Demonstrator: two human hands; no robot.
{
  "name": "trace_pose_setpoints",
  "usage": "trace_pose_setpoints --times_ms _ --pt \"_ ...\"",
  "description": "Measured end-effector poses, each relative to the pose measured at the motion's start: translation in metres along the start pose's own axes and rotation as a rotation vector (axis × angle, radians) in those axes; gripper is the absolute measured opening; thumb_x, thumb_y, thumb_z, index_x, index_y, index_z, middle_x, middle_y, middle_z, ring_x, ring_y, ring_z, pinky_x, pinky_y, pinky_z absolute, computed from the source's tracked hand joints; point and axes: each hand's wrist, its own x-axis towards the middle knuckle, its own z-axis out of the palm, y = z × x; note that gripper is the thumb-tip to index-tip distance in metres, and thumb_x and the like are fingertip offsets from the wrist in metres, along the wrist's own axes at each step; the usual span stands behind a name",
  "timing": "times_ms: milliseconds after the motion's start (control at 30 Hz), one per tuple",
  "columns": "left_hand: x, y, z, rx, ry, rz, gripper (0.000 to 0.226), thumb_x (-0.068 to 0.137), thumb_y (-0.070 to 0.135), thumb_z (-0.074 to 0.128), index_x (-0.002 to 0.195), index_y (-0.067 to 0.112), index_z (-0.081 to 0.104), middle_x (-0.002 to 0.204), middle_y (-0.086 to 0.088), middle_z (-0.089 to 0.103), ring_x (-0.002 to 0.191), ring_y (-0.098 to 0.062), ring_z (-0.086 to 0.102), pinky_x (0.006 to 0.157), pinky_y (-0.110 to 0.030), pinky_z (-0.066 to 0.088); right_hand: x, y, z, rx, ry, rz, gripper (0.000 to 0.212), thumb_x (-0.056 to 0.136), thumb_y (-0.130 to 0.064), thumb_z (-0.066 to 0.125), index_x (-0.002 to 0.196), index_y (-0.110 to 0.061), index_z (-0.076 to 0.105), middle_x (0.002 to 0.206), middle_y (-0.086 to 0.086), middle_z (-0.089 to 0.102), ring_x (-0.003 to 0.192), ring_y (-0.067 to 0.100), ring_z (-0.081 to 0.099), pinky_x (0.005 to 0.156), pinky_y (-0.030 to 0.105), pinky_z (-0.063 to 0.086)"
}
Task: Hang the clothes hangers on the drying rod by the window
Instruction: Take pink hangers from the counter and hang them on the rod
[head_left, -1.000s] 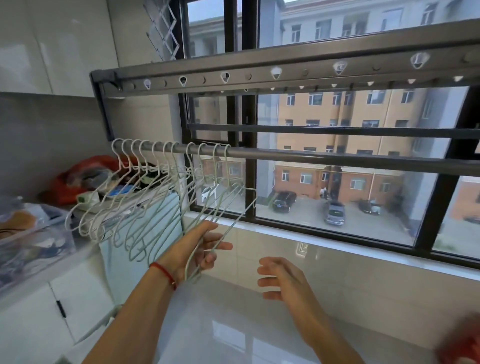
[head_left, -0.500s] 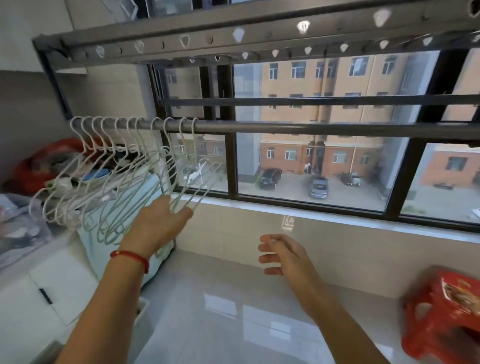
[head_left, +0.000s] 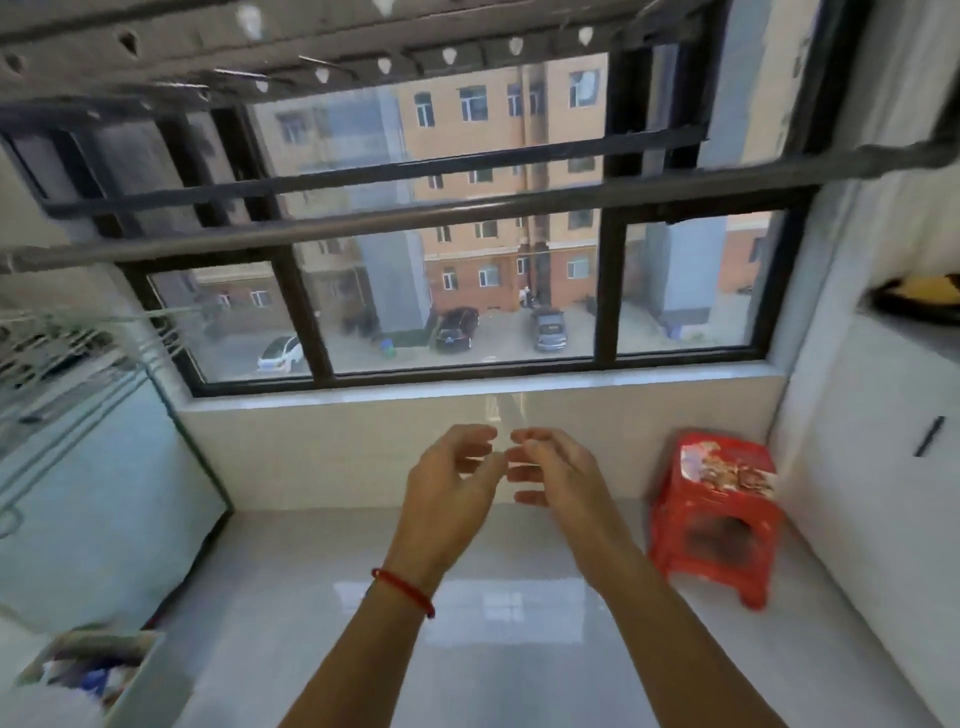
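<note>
Left hand (head_left: 451, 483) off hangers (head_left: 78, 353) since a second ago — now frame centre, fingers loosely curled, holding nothing. Right hand (head_left: 553, 475) beside it, equally relaxed and empty, fingertips near touching. Hangers blurred at left edge, apparently hung on drying rod (head_left: 415, 218), which crosses frame mid-height. View has swung right — hanging step looks done.

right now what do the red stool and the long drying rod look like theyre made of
Red stool: looks like moulded plastic, glossy, one-piece legs, a printed picture on its seat. Drying rod: probably metal, a dull grey tube with a faint sheen; motion blur leaves it uncertain.
</note>
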Motion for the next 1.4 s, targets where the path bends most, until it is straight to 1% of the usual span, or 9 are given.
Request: trace_pose_setpoints --times_ms 233,333,500,600,700,933,1067,1167,1400 --pt "0.007 0.06 0.18 -0.117 -0.375 0.007 0.021 0.096 0.043 0.061 0.115 0.033 0.064 0.114 0.002 0.069 0.105 -0.017 0.066 0.093 -0.043 0.059 -0.023 0.016 -0.197 0.08 0.394 0.116 0.017 0.105 -0.019 0.051 0.108 -0.02 0.068 0.101 0.009 0.075 0.089 0.024 0.073 0.077 0.036 0.061" --pt "0.013 0.092 0.265 -0.138 -0.517 0.02 0.034 0.087 0.056 0.056 0.113 0.035 0.065 0.111 0.007 0.07 0.101 -0.015 0.068 0.093 -0.044 0.059 -0.038 0.026 -0.282 0.032 0.6 0.132 0.016 0.099 -0.016 0.054 0.103 -0.024 0.068 0.097 0.009 0.076 0.083 0.024 0.071 0.072 0.04 0.058" --pt "0.022 0.142 0.411 -0.218 -0.796 0.063 0.018 0.092 0.036 0.067 0.11 0.033 0.069 0.099 0.004 0.073 0.081 -0.008 0.068 0.081 -0.034 0.061 -0.056 0.023 -0.415 -0.166 0.879 0.125 0.018 0.094 -0.023 0.058 0.107 -0.034 0.065 0.096 -0.004 0.074 0.089 0.017 0.071 0.086 0.045 0.059" --pt "0.033 0.171 0.487 -0.22 -0.943 0.142 0.031 0.083 0.052 0.064 0.112 0.04 0.066 0.108 0.005 0.071 0.098 -0.009 0.067 0.087 -0.031 0.057 -0.045 0.02 -0.485 -0.203 1.018 0.131 0.021 0.095 -0.02 0.057 0.113 -0.028 0.063 0.104 -0.001 0.071 0.091 0.016 0.07 0.088 0.042 0.058" --pt "0.052 0.203 0.553 -0.138 -1.044 0.209 0.029 0.094 0.04 0.063 0.122 0.032 0.062 0.114 0.003 0.069 0.101 -0.01 0.065 0.091 -0.036 0.056 -0.023 0.02 -0.538 -0.201 1.127 0.176 0.023 0.097 -0.023 0.055 0.12 -0.024 0.06 0.111 0.0 0.069 0.095 0.017 0.068 0.09 0.04 0.057" --pt "0.091 0.254 0.677 -0.055 -1.02 0.334 0.024 0.096 0.028 0.061 0.119 0.024 0.065 0.112 0.003 0.068 0.093 -0.003 0.063 0.074 -0.014 0.048 0.021 0.036 -0.645 -0.2 1.254 0.295 0.03 0.098 -0.026 0.055 0.127 -0.02 0.057 0.1 -0.006 0.06 0.094 0.016 0.064 0.087 0.033 0.05" --pt "0.101 0.263 0.737 -0.101 -0.998 0.219 0.014 0.091 0.024 0.065 0.103 0.028 0.07 0.103 0.004 0.073 0.098 -0.015 0.068 0.092 -0.041 0.058 0.04 0.056 -0.73 -0.244 1.268 0.332 0.025 0.094 -0.022 0.06 0.118 -0.016 0.062 0.103 -0.001 0.066 0.097 0.02 0.065 0.09 0.034 0.051" --pt "0.107 0.272 0.776 -0.078 -0.983 0.15 0.018 0.079 0.036 0.065 0.095 0.031 0.07 0.098 0.003 0.073 0.096 -0.019 0.069 0.092 -0.049 0.058 0.059 0.075 -0.801 -0.391 1.247 0.355 0.018 0.092 -0.022 0.06 0.108 -0.014 0.061 0.096 0.0 0.06 0.093 0.018 0.058 0.084 0.029 0.044" --pt "0.11 0.29 0.848 -0.058 -0.915 0.037 0.024 0.076 0.037 0.057 0.094 0.028 0.07 0.086 0.005 0.072 0.088 -0.021 0.068 0.084 -0.048 0.06 0.114 0.113 -0.938 -0.575 1.363 0.675 0.097 0.085 -0.052 0.069 0.152 0.003 0.024 0.139 0.026 0.045 0.12 0.039 0.051 0.096 0.043 0.048"
